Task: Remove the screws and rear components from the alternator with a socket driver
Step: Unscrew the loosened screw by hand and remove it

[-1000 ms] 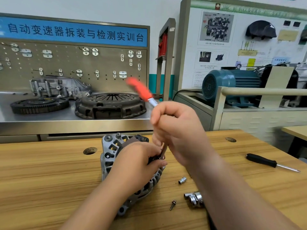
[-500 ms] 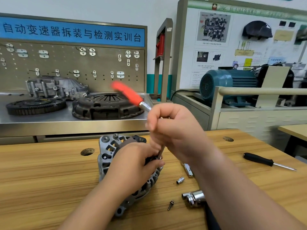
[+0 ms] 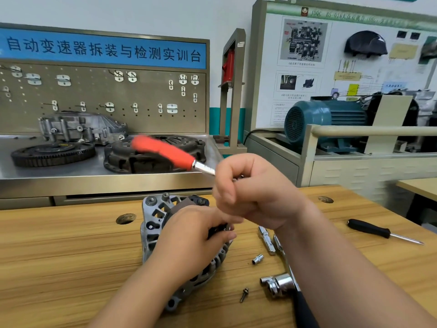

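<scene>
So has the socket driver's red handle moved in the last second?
Yes: the red handle has swung left and down, now crossing the clutch pressure plate behind it.

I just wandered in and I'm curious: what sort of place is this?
Most likely a car-repair training workshop: a pegboard of tool hooks behind a steel bench with a clutch plate and gear ring, a wall board of wiring diagrams, and an alternator on the wooden table.

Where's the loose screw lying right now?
In the head view the loose screw lies on the wooden table, right of the alternator and just left of the chrome ratchet head.
</scene>
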A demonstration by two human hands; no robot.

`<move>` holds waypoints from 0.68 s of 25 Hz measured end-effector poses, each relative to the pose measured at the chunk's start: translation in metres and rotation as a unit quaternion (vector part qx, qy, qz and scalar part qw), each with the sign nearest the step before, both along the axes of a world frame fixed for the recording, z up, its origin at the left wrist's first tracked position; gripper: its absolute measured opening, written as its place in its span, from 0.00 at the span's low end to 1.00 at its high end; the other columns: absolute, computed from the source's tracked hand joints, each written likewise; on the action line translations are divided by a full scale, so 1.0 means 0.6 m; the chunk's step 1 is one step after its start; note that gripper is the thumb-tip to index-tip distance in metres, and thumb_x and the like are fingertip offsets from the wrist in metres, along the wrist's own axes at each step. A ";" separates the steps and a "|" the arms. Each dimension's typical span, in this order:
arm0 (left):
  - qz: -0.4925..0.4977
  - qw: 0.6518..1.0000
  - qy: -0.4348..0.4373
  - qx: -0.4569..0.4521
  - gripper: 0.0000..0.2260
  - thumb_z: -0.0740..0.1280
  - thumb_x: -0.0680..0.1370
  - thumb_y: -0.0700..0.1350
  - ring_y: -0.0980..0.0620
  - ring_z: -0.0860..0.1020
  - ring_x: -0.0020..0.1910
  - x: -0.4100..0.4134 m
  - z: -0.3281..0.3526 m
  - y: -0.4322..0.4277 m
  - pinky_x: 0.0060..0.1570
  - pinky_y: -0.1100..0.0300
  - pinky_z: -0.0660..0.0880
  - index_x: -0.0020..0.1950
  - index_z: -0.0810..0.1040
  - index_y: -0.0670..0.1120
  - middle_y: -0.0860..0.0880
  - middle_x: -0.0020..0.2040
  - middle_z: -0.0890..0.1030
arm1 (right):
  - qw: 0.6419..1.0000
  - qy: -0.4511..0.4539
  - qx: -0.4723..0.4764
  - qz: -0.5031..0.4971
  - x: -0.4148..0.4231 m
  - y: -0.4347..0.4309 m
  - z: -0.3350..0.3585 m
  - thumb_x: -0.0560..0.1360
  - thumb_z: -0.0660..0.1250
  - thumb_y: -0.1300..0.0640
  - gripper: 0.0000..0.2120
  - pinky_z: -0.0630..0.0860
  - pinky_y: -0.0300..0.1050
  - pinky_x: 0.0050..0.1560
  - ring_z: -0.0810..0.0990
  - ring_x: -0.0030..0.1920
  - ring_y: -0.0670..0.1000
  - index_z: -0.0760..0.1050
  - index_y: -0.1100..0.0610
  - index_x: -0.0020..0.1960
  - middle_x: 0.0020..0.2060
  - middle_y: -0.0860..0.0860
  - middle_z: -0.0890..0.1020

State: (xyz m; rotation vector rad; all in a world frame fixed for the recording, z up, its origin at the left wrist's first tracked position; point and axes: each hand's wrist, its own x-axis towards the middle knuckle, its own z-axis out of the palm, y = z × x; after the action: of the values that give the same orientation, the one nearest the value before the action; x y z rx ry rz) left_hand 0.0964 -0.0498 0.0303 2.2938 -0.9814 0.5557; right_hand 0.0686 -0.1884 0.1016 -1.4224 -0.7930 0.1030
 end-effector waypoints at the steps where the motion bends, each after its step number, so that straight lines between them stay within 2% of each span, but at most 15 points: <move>1: 0.009 1.000 0.011 0.000 0.04 0.68 0.72 0.54 0.62 0.74 0.41 0.001 0.002 -0.001 0.38 0.65 0.70 0.40 0.79 0.55 0.58 0.36 0.79 | 0.996 -0.013 0.036 -0.085 -0.002 0.009 -0.010 0.65 0.55 0.71 0.20 0.60 0.40 0.24 0.60 0.20 0.43 0.77 0.51 0.28 0.18 0.43 0.67; 3: 0.009 1.000 0.008 0.011 0.09 0.64 0.72 0.55 0.58 0.74 0.38 0.004 0.003 -0.005 0.38 0.59 0.72 0.37 0.78 0.52 0.54 0.34 0.78 | 0.953 -0.042 0.130 -0.269 -0.013 0.028 -0.033 0.67 0.57 0.69 0.18 0.63 0.42 0.25 0.61 0.21 0.44 0.77 0.51 0.28 0.19 0.44 0.66; 5: -0.001 1.000 -0.003 0.019 0.11 0.61 0.71 0.57 0.58 0.74 0.37 0.001 0.005 -0.008 0.38 0.58 0.72 0.37 0.78 0.52 0.54 0.34 0.78 | 0.934 -0.045 0.162 -0.316 -0.016 0.034 -0.041 0.69 0.56 0.70 0.20 0.62 0.44 0.26 0.61 0.21 0.45 0.76 0.51 0.29 0.20 0.45 0.65; 6: 0.001 1.000 -0.003 0.016 0.11 0.62 0.70 0.57 0.58 0.73 0.37 0.002 0.002 -0.005 0.36 0.60 0.71 0.35 0.76 0.52 0.54 0.33 0.77 | 0.945 -0.044 0.143 -0.289 -0.015 0.032 -0.038 0.68 0.56 0.70 0.19 0.61 0.43 0.26 0.61 0.20 0.45 0.76 0.51 0.28 0.19 0.45 0.65; 8: 0.013 1.000 -0.003 0.008 0.10 0.67 0.71 0.56 0.59 0.74 0.39 -0.001 0.001 -0.002 0.35 0.65 0.68 0.34 0.73 0.54 0.55 0.34 0.78 | 0.987 -0.032 0.062 -0.145 -0.010 0.016 -0.016 0.64 0.56 0.71 0.18 0.56 0.42 0.25 0.60 0.19 0.44 0.76 0.51 0.27 0.19 0.44 0.66; 10: 0.002 1.000 -0.001 0.008 0.03 0.69 0.72 0.55 0.67 0.73 0.45 0.001 0.003 0.000 0.39 0.71 0.68 0.44 0.78 0.59 0.59 0.41 0.80 | 1.000 -0.006 -0.013 0.024 -0.006 -0.002 0.005 0.64 0.54 0.74 0.21 0.55 0.40 0.24 0.57 0.19 0.44 0.77 0.52 0.27 0.19 0.44 0.68; 11: 0.000 1.000 -0.013 0.016 0.10 0.69 0.72 0.54 0.72 0.71 0.46 -0.001 0.005 0.000 0.43 0.74 0.67 0.51 0.75 0.65 0.63 0.43 0.79 | 0.997 0.004 -0.031 0.074 -0.006 -0.007 0.010 0.64 0.53 0.75 0.23 0.56 0.39 0.24 0.56 0.19 0.45 0.77 0.53 0.27 0.19 0.44 0.68; 12: -0.005 1.000 -0.013 0.016 0.14 0.69 0.72 0.54 0.75 0.70 0.46 0.000 0.002 0.001 0.45 0.75 0.66 0.53 0.71 0.69 0.65 0.42 0.79 | 0.996 0.003 -0.038 0.081 -0.005 -0.008 0.010 0.64 0.54 0.75 0.22 0.56 0.40 0.23 0.55 0.20 0.46 0.77 0.53 0.27 0.19 0.44 0.68; 13: -0.003 1.000 -0.005 0.011 0.11 0.69 0.72 0.54 0.74 0.71 0.44 -0.003 0.004 -0.001 0.43 0.74 0.66 0.52 0.74 0.67 0.65 0.39 0.79 | 0.998 -0.003 -0.033 0.048 -0.002 -0.004 0.007 0.64 0.55 0.74 0.21 0.55 0.42 0.23 0.56 0.20 0.46 0.77 0.52 0.27 0.19 0.44 0.68; 14: 0.002 1.000 0.004 0.010 0.04 0.69 0.72 0.54 0.71 0.72 0.43 0.000 0.002 0.000 0.40 0.72 0.66 0.45 0.79 0.63 0.64 0.37 0.78 | 1.000 -0.012 -0.015 -0.016 -0.002 0.005 0.000 0.64 0.56 0.72 0.20 0.56 0.42 0.24 0.58 0.19 0.45 0.77 0.52 0.28 0.19 0.44 0.67; 15: 0.011 1.000 0.006 0.005 0.04 0.68 0.72 0.54 0.66 0.73 0.41 -0.001 0.003 -0.001 0.37 0.70 0.66 0.38 0.79 0.57 0.61 0.35 0.78 | 0.995 -0.021 0.020 -0.097 -0.003 0.015 -0.009 0.64 0.56 0.70 0.18 0.58 0.42 0.24 0.60 0.19 0.44 0.77 0.51 0.28 0.19 0.44 0.67; 16: 0.014 1.000 0.003 0.009 0.09 0.67 0.72 0.54 0.61 0.73 0.39 0.001 0.001 -0.002 0.34 0.68 0.65 0.33 0.74 0.54 0.58 0.32 0.76 | 0.980 -0.031 0.073 -0.184 -0.006 0.023 -0.019 0.65 0.57 0.69 0.17 0.60 0.43 0.26 0.61 0.19 0.44 0.76 0.51 0.28 0.19 0.45 0.66; 17: 0.013 1.000 0.002 0.015 0.10 0.67 0.72 0.54 0.59 0.72 0.37 -0.001 0.003 -0.004 0.33 0.66 0.65 0.31 0.72 0.54 0.56 0.31 0.75 | 0.955 -0.035 0.132 -0.262 -0.009 0.028 -0.030 0.67 0.58 0.69 0.18 0.61 0.44 0.27 0.62 0.20 0.44 0.76 0.51 0.28 0.19 0.45 0.66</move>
State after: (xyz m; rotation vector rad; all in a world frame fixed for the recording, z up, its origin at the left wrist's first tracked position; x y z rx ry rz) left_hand 0.0958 -0.0524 0.0321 2.3358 -0.9649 0.5498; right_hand 0.0631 -0.1713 0.0837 -1.3395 -0.4436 -0.4495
